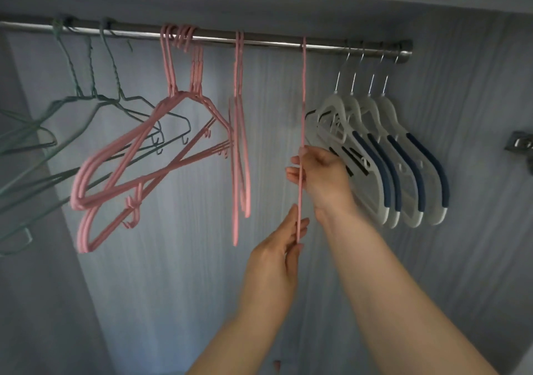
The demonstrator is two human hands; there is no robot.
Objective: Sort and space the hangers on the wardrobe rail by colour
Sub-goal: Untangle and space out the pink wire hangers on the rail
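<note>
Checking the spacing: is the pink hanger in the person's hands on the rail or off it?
On it. The pink hanger has its hook over the rail, while the left hand and right hand pinch it lower down.

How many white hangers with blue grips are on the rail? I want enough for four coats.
4, side by side at the rail's right end: first, second, third, fourth. The right hand covers part of the first, so another could be hidden.
</note>
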